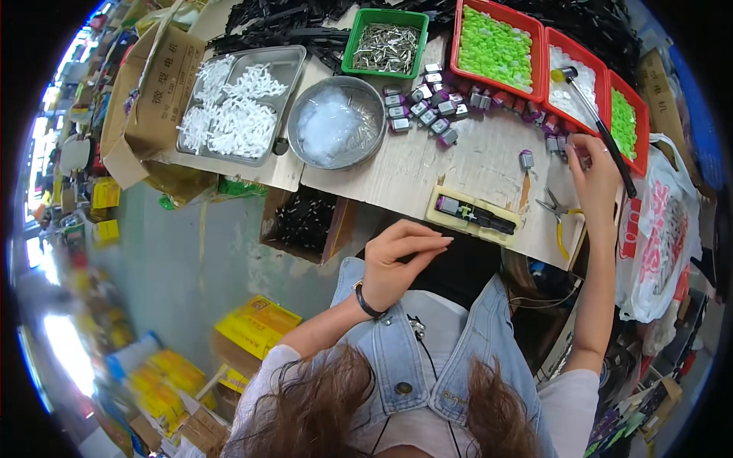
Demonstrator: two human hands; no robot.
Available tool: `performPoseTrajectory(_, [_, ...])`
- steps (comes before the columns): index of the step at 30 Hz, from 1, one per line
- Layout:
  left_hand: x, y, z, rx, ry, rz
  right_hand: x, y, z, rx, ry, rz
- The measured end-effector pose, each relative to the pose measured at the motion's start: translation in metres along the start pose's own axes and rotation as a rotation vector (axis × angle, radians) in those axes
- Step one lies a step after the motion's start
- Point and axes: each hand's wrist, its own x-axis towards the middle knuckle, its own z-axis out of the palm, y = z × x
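Head view shows left grip (405, 256) nearly closed, right grip (594, 162) half-curled beside motors (555, 144).

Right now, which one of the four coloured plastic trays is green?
The leftmost plastic tray, holding silvery metal pins; the other three trays are red.

Your left hand (395, 261) is just in front of the cream holder (443, 220), thumb and fingertips drawn close together; can't tell if there's anything tiny in there. The holder's got a black part (492, 220) lying in it, with a little silver motor at its left end. Your right hand (592, 164) is over at the right of the tabletop (405, 174), fingers curled by a couple more motors and just beside that black-handled tool (611, 149). Yellow-handled pliers (563, 235) lie near you, jaws apart, and one loose motor (526, 159) sits between them and the main pile.
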Motion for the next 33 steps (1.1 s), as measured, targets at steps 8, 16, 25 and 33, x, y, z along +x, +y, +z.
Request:
performPoseTrajectory(8, [0.016, 0.013, 0.023, -0.008, -0.081, -0.040, -0.022, -0.016, -0.012, 0.205, -0.169, 0.003])
performPoseTrajectory(16, [0.009, 0.014, 0.022, -0.007, -0.120, 0.006, 0.036, 0.006, -0.007, -0.080, 0.054, 0.013])
performPoseTrajectory(25, [-0.001, 0.006, -0.002, 0.008, -0.044, -0.022, 0.109, 0.204, -0.037, -0.362, -0.122, 0.279])
performPoseTrajectory(33, [0.010, 0.017, -0.008, -0.029, -0.135, 0.059, 0.106, 0.211, -0.039, -0.357, -0.070, 0.151])
